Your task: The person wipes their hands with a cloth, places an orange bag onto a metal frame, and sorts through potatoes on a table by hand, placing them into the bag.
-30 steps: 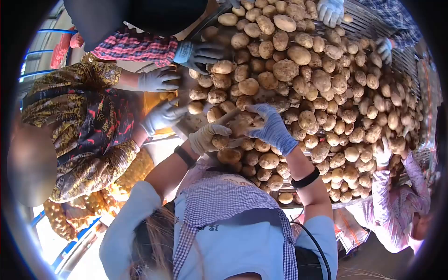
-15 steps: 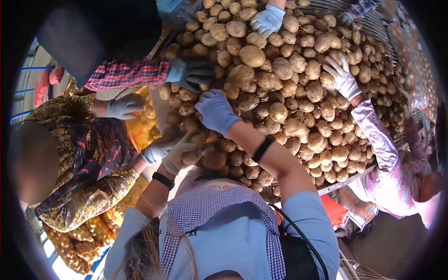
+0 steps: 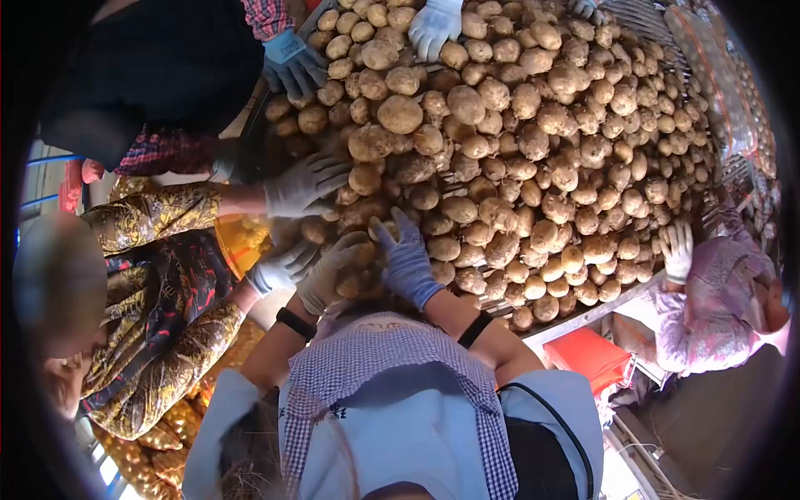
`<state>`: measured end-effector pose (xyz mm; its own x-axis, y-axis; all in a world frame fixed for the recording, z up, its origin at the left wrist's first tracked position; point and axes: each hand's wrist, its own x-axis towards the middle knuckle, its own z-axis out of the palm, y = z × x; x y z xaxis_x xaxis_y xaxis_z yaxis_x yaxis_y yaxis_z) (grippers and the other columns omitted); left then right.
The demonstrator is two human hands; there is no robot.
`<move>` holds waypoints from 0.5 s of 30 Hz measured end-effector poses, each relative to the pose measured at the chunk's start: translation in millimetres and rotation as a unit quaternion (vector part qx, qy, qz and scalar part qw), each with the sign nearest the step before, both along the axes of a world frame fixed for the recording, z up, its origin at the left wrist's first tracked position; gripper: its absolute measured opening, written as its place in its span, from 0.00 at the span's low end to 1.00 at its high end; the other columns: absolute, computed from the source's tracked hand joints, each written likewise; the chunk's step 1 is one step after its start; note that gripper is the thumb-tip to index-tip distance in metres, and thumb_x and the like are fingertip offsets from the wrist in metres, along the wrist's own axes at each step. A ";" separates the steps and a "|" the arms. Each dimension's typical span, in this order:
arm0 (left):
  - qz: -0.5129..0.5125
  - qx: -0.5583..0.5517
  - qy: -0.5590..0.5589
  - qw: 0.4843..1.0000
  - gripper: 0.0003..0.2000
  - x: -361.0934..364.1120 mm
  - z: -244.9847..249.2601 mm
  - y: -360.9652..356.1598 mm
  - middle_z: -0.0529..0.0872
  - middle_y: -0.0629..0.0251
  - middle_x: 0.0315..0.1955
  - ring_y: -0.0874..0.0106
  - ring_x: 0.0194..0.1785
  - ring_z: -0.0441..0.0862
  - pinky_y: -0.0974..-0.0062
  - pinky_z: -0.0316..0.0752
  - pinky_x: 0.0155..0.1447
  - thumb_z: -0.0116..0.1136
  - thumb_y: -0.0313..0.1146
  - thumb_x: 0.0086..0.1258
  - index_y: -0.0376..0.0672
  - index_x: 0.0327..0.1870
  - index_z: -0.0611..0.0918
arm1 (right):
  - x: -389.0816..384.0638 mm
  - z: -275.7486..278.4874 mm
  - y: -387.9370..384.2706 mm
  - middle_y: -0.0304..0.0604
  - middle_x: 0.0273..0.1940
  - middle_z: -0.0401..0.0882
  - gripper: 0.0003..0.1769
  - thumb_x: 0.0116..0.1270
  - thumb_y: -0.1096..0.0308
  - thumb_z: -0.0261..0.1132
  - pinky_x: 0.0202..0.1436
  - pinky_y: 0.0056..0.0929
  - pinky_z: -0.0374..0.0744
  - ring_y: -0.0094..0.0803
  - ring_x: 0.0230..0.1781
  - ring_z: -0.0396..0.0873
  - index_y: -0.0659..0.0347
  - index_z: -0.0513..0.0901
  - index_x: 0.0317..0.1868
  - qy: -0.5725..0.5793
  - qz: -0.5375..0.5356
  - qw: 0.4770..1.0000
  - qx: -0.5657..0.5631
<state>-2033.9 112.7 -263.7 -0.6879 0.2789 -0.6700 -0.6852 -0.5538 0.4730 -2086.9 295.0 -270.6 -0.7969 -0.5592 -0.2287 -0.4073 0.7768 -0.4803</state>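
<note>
- Your right hand point(image 3: 406, 260) in the blue glove has come back. Half a second ago it was stretched up the heap; now it sits low, at the near edge of the potatoes point(image 3: 500, 167).
- It lies flat with its fingers spread wide, pressing on the pile and holding nothing that I can see.
- Your left hand point(image 3: 333, 271) in the beige glove has barely shifted. It is curled narrow over a potato or two at the same edge, though I cannot tell if it truly grips them.
- Both hands are now just beside each other, so I'd judge you are working one patch close to your body.
- The heap covers the tabletop point(image 3: 583, 317) right up to its near rim.
- A co-worker's grey glove point(image 3: 304, 183) has moved onto the pile just above your hands, so it's crowded there.
</note>
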 end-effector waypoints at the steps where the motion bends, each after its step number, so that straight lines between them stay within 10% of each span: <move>1: -0.026 -0.047 0.018 0.998 0.20 3.4 2.3 -1.3 0.74 0.61 0.55 0.62 0.55 0.77 0.71 0.78 0.52 0.56 0.32 0.69 0.46 0.61 0.69 | 8.1 2.1 -3.7 0.51 0.69 0.61 0.42 0.59 0.52 0.68 0.74 0.43 0.58 0.45 0.70 0.60 0.48 0.61 0.72 -0.022 0.026 0.999 0.007; 4: -0.072 -0.198 0.197 0.958 0.19 18.9 5.4 -6.6 0.72 0.58 0.58 0.70 0.57 0.74 0.75 0.70 0.62 0.53 0.31 0.70 0.35 0.61 0.71 | 5.4 -18.2 19.2 0.52 0.64 0.68 0.33 0.60 0.59 0.67 0.71 0.41 0.62 0.45 0.67 0.65 0.53 0.71 0.66 -0.116 0.034 0.952 -0.281; 6: 0.024 -0.087 0.065 0.994 0.18 22.8 6.5 -10.0 0.72 0.58 0.58 0.69 0.58 0.73 0.74 0.70 0.62 0.56 0.28 0.68 0.36 0.59 0.73 | -32.2 -7.1 46.4 0.46 0.54 0.77 0.20 0.61 0.64 0.66 0.70 0.42 0.64 0.45 0.59 0.71 0.57 0.77 0.54 -0.033 -0.094 0.905 -0.414; 7: 0.119 0.032 -0.063 0.990 0.18 27.3 7.1 -12.5 0.72 0.58 0.58 0.69 0.58 0.73 0.73 0.70 0.61 0.58 0.25 0.66 0.36 0.57 0.74 | -54.0 0.2 65.5 0.49 0.60 0.71 0.25 0.63 0.56 0.63 0.72 0.46 0.60 0.45 0.65 0.66 0.55 0.74 0.59 0.099 -0.114 0.958 -0.244; 9: 0.054 -0.086 -0.022 0.995 0.18 42.2 -10.1 -17.5 0.72 0.55 0.58 0.64 0.61 0.72 0.70 0.70 0.62 0.61 0.23 0.63 0.37 0.55 0.76 | -86.3 -1.5 104.2 0.52 0.74 0.52 0.37 0.65 0.42 0.57 0.75 0.55 0.49 0.45 0.75 0.52 0.50 0.64 0.70 0.255 -0.175 0.937 0.164; 11: 0.051 -0.108 -0.016 0.993 0.18 47.6 -15.0 -18.4 0.72 0.51 0.59 0.59 0.63 0.71 0.68 0.69 0.64 0.62 0.25 0.63 0.36 0.54 0.76 | -76.5 -8.4 124.6 0.52 0.76 0.45 0.41 0.64 0.41 0.58 0.77 0.52 0.46 0.49 0.76 0.48 0.47 0.58 0.73 0.080 -0.146 0.948 0.270; 14: 0.049 -0.135 0.012 0.990 0.18 50.5 -16.4 -17.9 0.71 0.48 0.60 0.54 0.65 0.70 0.67 0.68 0.65 0.63 0.27 0.62 0.36 0.54 0.77 | -48.4 -8.5 133.9 0.51 0.71 0.59 0.34 0.61 0.48 0.66 0.75 0.44 0.55 0.46 0.72 0.57 0.51 0.71 0.65 0.106 -0.163 0.976 0.095; 15: 0.044 -0.142 0.019 0.989 0.18 53.8 -11.5 -16.0 0.71 0.48 0.60 0.54 0.65 0.69 0.67 0.68 0.66 0.63 0.28 0.62 0.36 0.54 0.77 | -39.7 -8.1 138.1 0.49 0.66 0.67 0.29 0.58 0.52 0.70 0.73 0.41 0.59 0.44 0.68 0.63 0.52 0.76 0.58 -0.039 -0.187 0.980 -0.059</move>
<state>-1980.1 96.7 -275.1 -0.7271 0.0223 -0.6862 -0.6197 -0.4515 0.6420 -2126.6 433.1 -278.8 -0.9340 -0.2572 -0.2481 -0.0628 0.8016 -0.5946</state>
